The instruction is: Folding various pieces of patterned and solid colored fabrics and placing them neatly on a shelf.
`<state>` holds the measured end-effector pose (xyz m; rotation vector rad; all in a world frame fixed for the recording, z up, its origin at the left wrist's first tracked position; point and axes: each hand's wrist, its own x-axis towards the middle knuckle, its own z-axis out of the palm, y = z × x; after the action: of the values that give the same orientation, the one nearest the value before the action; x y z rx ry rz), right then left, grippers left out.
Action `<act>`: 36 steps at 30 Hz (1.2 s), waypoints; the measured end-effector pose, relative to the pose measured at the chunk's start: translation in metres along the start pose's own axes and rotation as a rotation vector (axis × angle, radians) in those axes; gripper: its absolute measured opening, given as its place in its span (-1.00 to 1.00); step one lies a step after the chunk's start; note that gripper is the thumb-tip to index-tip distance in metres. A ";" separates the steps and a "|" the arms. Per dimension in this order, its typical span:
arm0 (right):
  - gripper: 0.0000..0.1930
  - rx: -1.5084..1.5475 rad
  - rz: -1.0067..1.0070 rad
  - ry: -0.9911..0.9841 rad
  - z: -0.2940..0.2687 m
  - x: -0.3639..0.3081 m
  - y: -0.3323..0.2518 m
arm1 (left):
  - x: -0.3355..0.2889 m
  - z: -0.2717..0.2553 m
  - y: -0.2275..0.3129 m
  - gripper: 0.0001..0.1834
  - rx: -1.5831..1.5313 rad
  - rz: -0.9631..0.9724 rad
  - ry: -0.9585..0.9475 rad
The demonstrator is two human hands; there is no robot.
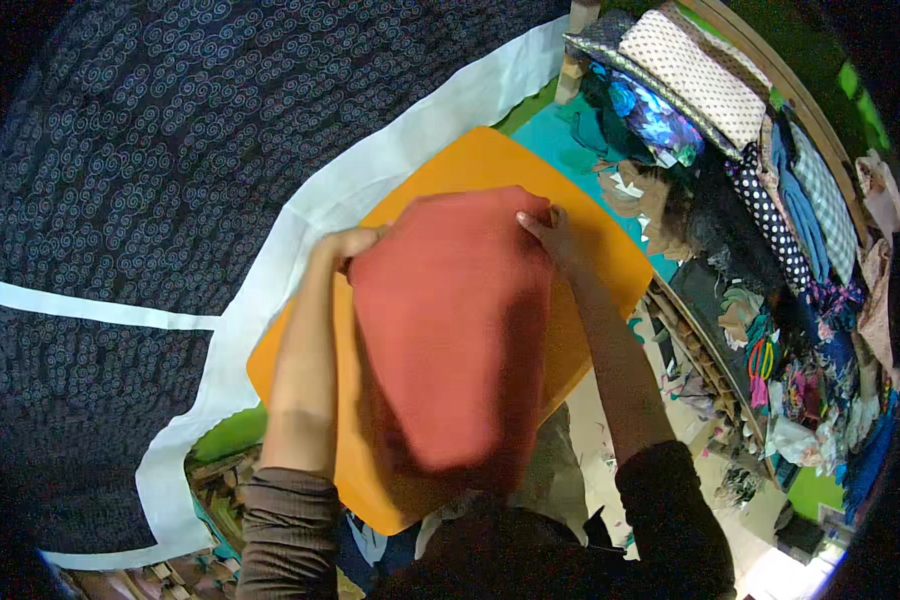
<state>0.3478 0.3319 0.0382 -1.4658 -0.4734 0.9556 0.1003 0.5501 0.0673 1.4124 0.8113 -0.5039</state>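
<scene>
the coral-red cloth (445, 330) is held up in front of the person, roughly in the middle of the view, over an orange sheet (610, 265) that looks like fabric too. its broad upper edge is up between the hands, and its body narrows toward the rounded lower end; a deep shadow and soft folds run down its right side.

the left hand (358, 242) grips the cloth's upper left edge, its fingers mostly hidden. the right hand (547, 230) pinches the upper right corner, the thumb on the near face and the other fingers tucked behind. the hands are well apart, with the cloth's upper part between them.

as far as can be judged, the handling is midway: the cloth is picked up and gripped at two places, but it is neither laid flat nor let go. no seam or cut in progress shows, so whether the piece itself is finished cannot be told. the orange sheet lies open beneath, its corners showing past the red.

farther out, a dark swirl-patterned cloth (170, 160) with a white border (320, 200) spreads across the left side. to the right, past a turquoise surface (550, 125), brown scraps (645, 205) lie loose, and beyond them are a cream dotted fabric (695, 70), a black polka-dot fabric (775, 215) and a pale checked fabric (825, 205).
</scene>
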 end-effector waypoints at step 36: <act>-0.21 0.037 0.205 -0.058 0.002 -0.106 0.036 | 0.015 0.085 -0.047 -0.42 0.070 0.522 0.946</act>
<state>0.2772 0.2454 0.0335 -1.4761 -0.3502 1.1657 0.0914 0.4637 0.0225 1.8544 1.0967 0.6012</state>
